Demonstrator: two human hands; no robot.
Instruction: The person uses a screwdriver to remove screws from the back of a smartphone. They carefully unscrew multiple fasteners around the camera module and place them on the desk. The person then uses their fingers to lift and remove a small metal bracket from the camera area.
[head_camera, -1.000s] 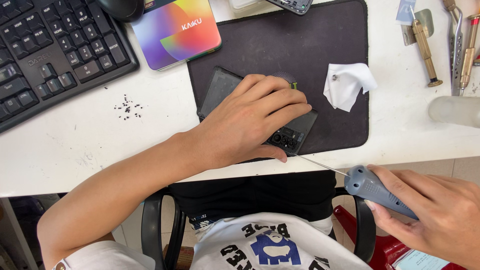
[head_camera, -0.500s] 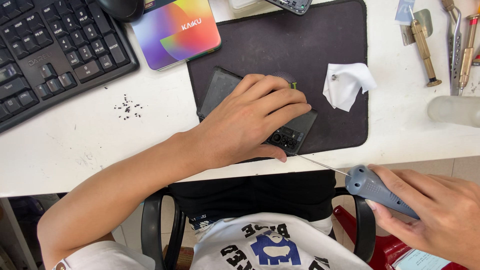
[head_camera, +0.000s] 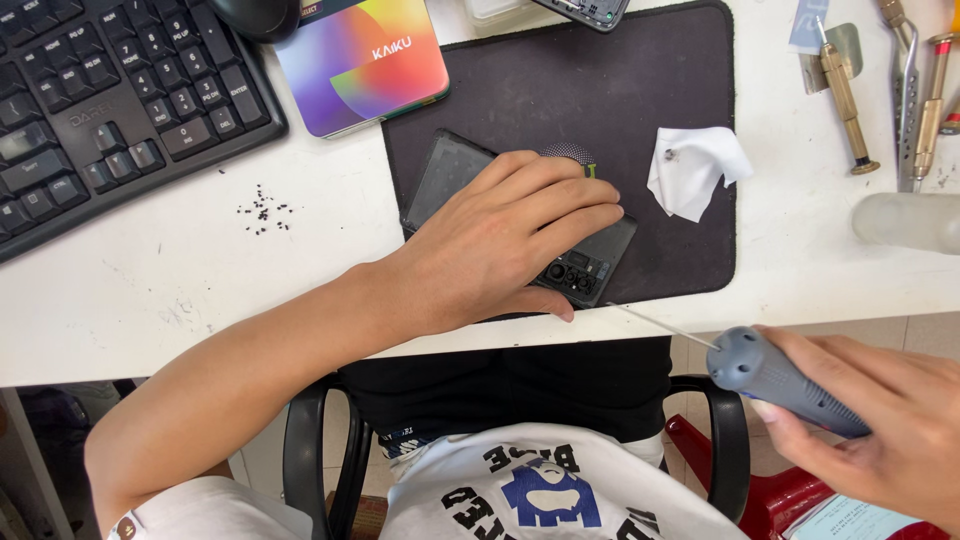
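Keyboard (head_camera: 100, 100): black, far left on the white table (head_camera: 200, 290).
Specks (head_camera: 262, 208): small dark scatter near the keyboard's right end.
Box (head_camera: 362, 62): rainbow-coloured, far, just left of the black mat (head_camera: 600, 90).
Left hand (head_camera: 510, 240): flat, fingers together, pressing on the dark phone (head_camera: 450, 175), covering most of it.
Phone: back up on the mat, camera end at right.
Tissue (head_camera: 695, 170): white, crumpled, right of the phone.
Right hand (head_camera: 880, 425): clamped around the grey tool (head_camera: 785, 378), thin tip toward the phone, off the table edge.
Hand tools (head_camera: 905, 90): far right.
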